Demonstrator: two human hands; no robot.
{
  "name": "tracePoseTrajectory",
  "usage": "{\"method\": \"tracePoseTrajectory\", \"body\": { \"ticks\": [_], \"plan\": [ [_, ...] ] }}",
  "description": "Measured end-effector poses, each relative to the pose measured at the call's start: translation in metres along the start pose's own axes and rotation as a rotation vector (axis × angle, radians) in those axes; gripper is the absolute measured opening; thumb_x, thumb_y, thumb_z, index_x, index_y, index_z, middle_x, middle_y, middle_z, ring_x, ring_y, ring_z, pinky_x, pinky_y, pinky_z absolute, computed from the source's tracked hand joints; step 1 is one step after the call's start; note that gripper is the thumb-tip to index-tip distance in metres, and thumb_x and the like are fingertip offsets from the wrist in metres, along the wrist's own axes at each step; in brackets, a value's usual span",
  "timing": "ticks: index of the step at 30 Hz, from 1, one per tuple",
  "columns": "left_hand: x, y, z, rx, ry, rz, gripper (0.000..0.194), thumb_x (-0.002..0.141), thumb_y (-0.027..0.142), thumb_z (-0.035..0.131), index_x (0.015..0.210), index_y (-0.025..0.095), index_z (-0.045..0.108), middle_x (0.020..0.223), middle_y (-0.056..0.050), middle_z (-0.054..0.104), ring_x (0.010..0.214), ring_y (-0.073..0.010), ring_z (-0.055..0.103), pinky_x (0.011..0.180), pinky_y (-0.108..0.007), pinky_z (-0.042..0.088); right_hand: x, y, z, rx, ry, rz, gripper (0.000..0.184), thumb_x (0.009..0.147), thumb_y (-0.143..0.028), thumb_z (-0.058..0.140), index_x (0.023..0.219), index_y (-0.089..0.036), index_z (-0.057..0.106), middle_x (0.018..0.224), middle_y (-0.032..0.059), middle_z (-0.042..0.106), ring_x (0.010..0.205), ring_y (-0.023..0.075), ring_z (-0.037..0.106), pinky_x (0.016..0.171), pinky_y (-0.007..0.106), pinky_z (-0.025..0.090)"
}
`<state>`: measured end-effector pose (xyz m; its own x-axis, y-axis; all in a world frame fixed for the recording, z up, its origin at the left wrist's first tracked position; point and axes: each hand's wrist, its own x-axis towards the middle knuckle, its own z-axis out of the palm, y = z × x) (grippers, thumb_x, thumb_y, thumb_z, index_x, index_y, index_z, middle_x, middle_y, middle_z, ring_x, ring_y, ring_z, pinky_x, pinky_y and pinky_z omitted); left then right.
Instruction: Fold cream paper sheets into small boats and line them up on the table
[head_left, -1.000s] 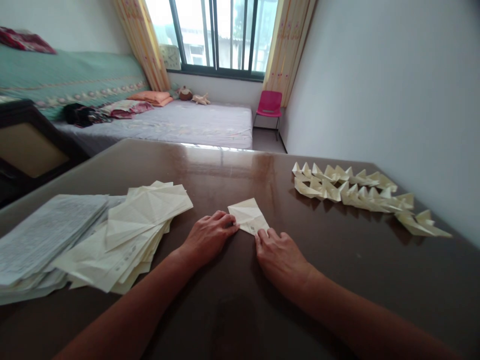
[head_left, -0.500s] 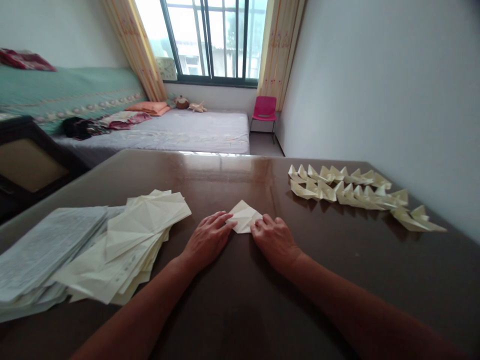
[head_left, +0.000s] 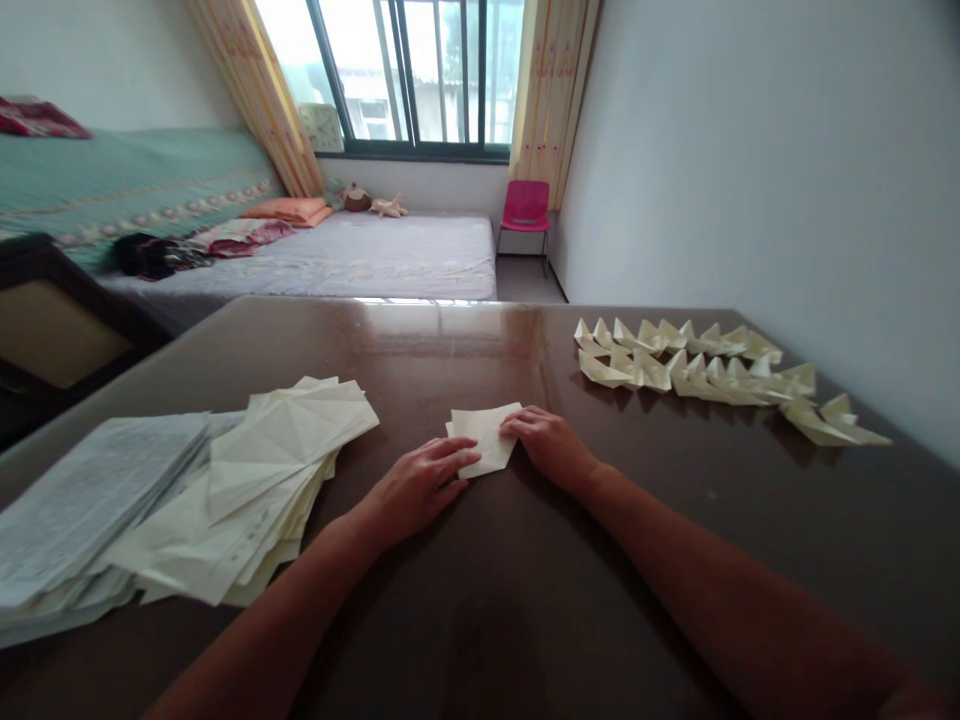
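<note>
Between my hands, a small piece of folded cream paper (head_left: 486, 436) lies at the middle of the brown table, roughly square now. My left hand (head_left: 420, 490) has its fingers on the paper's lower left side and its thumb near the bottom edge, holding it. The upper right edge is pinched in the fingers of my right hand (head_left: 551, 445); its thumb is hidden. To the left, creased cream sheets (head_left: 289, 440) lie loosely piled, touching a stack of printed paper (head_left: 97, 500). Folded paper boats (head_left: 709, 378) stand in rows on the right.
The glossy brown table (head_left: 420, 345) fills the foreground. Past its far edge are a bed (head_left: 405, 255) and a pink chair (head_left: 525, 208). A white wall (head_left: 750, 150) runs along the right, and a dark wooden cabinet (head_left: 60, 330) stands at the left.
The folded paper has turned from a diamond-like shape with a peak at the top to a squarer outline. My right hand moved to its upper right edge. The view shifted slightly.
</note>
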<state>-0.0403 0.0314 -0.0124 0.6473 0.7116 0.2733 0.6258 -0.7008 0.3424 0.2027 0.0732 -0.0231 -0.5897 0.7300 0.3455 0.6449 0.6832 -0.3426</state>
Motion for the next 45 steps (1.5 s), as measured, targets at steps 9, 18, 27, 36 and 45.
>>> {"method": "tracePoseTrajectory", "body": {
  "ticks": [9, 18, 27, 36, 45],
  "plan": [
    [0.006, 0.018, -0.013, 0.195, -0.032, 0.108, 0.023, 0.094, 0.025, 0.045, 0.102, 0.025, 0.066, 0.097, -0.003, 0.069, 0.096, -0.0188, 0.054, 0.085, -0.033, 0.046, 0.000, -0.006, -0.006, 0.149, -0.044, -0.036, 0.021, 0.089, -0.013, 0.050, 0.093, -0.020, 0.070, 0.098, 0.0048, 0.070, 0.098, 0.0162, 0.055, 0.091, 0.031, 0.043],
    [0.010, 0.023, 0.002, -0.016, -0.061, -0.054, 0.024, 0.094, 0.034, 0.044, 0.094, 0.025, 0.066, 0.097, -0.001, 0.067, 0.092, -0.0157, 0.054, 0.081, -0.027, 0.044, 0.000, -0.002, -0.016, 0.327, -0.213, 0.051, 0.013, 0.080, -0.010, 0.058, 0.084, -0.017, 0.068, 0.087, 0.0020, 0.066, 0.080, 0.0124, 0.059, 0.076, 0.022, 0.044],
    [0.020, 0.014, 0.016, 0.042, 0.037, -0.378, 0.024, 0.088, 0.043, 0.052, 0.085, 0.023, 0.063, 0.076, 0.001, 0.063, 0.074, -0.0155, 0.057, 0.063, -0.025, 0.042, -0.001, -0.013, -0.025, 0.259, -0.316, 0.091, 0.016, 0.081, -0.016, 0.054, 0.092, -0.017, 0.067, 0.084, 0.0024, 0.067, 0.074, 0.0124, 0.058, 0.069, 0.022, 0.041],
    [0.022, 0.015, 0.014, 0.033, 0.003, -0.397, 0.020, 0.088, 0.038, 0.051, 0.102, 0.026, 0.058, 0.076, 0.004, 0.065, 0.072, -0.0158, 0.058, 0.062, -0.026, 0.040, -0.004, -0.016, -0.018, 0.268, -0.265, 0.176, 0.015, 0.078, -0.030, 0.068, 0.088, -0.019, 0.062, 0.078, -0.0015, 0.065, 0.067, 0.0105, 0.056, 0.061, 0.020, 0.036],
    [0.024, 0.014, 0.017, 0.017, 0.027, -0.400, 0.018, 0.089, 0.036, 0.051, 0.102, 0.026, 0.059, 0.079, 0.003, 0.064, 0.071, -0.0144, 0.058, 0.064, -0.025, 0.039, -0.004, -0.016, -0.020, 0.243, -0.258, 0.106, 0.013, 0.078, -0.031, 0.068, 0.086, -0.021, 0.070, 0.079, -0.0003, 0.068, 0.070, 0.0114, 0.058, 0.065, 0.021, 0.036]
  ]
}}
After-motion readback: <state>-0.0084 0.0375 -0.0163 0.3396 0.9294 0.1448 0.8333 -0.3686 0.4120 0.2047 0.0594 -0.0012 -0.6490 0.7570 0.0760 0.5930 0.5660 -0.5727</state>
